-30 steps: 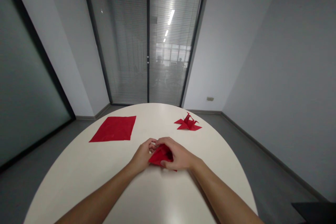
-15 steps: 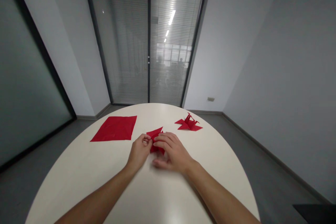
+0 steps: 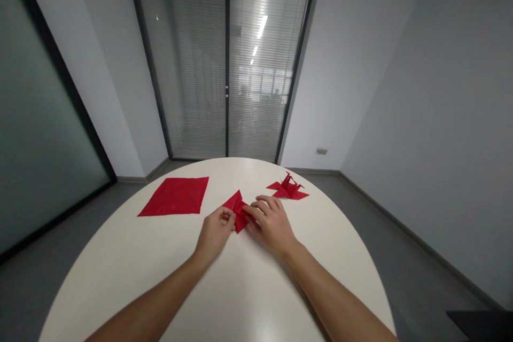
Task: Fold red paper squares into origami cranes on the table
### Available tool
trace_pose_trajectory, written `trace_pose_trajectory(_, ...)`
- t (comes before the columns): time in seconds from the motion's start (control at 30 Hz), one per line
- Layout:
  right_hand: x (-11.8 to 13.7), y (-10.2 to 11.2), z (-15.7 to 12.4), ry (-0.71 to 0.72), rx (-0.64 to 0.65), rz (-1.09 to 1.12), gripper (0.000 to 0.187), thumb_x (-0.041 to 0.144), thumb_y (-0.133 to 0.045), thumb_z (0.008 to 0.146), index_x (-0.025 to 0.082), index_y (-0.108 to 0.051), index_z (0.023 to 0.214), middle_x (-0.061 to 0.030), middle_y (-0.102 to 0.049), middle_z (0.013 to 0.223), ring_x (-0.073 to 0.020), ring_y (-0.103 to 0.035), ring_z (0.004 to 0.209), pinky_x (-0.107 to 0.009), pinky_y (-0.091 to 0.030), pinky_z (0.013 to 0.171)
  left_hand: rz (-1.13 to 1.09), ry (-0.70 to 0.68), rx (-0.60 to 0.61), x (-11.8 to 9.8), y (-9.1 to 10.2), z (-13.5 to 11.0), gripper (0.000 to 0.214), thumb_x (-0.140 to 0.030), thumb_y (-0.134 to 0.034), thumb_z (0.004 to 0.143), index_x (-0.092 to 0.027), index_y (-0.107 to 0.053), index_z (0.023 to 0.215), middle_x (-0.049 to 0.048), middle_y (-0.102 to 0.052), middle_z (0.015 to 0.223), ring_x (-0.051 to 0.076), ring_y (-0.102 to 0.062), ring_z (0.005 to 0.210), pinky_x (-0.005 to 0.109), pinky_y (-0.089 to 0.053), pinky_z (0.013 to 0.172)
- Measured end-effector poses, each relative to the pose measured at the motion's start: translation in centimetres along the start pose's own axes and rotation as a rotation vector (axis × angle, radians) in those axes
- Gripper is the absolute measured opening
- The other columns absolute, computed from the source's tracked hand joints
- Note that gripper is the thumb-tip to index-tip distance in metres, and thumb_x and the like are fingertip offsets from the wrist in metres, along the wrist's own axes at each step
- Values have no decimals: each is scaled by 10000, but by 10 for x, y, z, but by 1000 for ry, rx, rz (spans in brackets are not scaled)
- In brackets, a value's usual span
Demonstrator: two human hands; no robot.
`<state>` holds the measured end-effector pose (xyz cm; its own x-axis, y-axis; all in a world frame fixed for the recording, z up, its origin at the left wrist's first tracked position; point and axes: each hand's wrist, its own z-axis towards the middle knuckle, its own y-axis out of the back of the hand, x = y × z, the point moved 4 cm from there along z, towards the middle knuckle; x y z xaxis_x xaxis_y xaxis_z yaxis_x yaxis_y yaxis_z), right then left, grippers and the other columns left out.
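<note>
A small folded piece of red paper [image 3: 237, 209] lies on the round white table [image 3: 160, 278], with a pointed corner facing away from me. My left hand [image 3: 215, 230] pinches its left edge with curled fingers. My right hand [image 3: 271, 220] presses on its right side, fingers stretched out flat over the paper. Part of the paper is hidden under both hands.
A flat red paper sheet [image 3: 175, 195] lies at the table's far left. A finished red paper crane [image 3: 288, 188] stands at the far right. Beyond the table are glass doors with blinds [image 3: 224, 59] and grey walls.
The folded paper went from bunched under my right hand to lying flatter and farther away. Both hands moved forward with it, and my right fingers spread out.
</note>
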<state>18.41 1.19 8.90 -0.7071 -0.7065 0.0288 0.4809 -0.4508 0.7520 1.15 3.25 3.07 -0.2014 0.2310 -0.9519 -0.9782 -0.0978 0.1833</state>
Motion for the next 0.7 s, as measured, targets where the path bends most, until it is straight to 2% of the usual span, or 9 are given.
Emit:
trace_pose_trajectory(0.13,2,-5,1,-17,18,-33,163,224,-589,959,232,-734,1035,-96,-720,1012,-293,-547,1104,-452,-397,909,64,-31,10,-4,-3,-3,186,-380,-623,831,-198,-650,810,23,-700,693,201,-671,629,282,-490,605)
trace_pose_trajectory(0.4,2,-12,-1,-9,42,-58,58,196,-645,893,220,-693,869,-80,-707,945,-277,-547,1054,-424,-378,883,108,-32,23,-6,-6,-4,153,-353,-611,818,-211,-627,765,17,-699,653,206,-673,613,279,-480,588)
trace_pose_trajectory(0.6,6,-15,-1,11,77,-58,71,182,-598,900,201,-658,867,-85,-713,915,-252,-577,990,-407,-384,887,12,44,8,-6,-7,-3,175,-374,-649,760,-206,-611,729,17,-689,651,206,-699,620,274,-503,583)
trace_pose_trajectory(0.7,5,-16,-1,22,85,-44,71,171,-593,894,201,-658,895,-84,-722,927,-248,-586,994,-401,-383,889,-22,89,28,-6,-8,-2,243,-437,-637,771,-196,-609,749,30,-680,644,208,-699,611,236,-444,475)
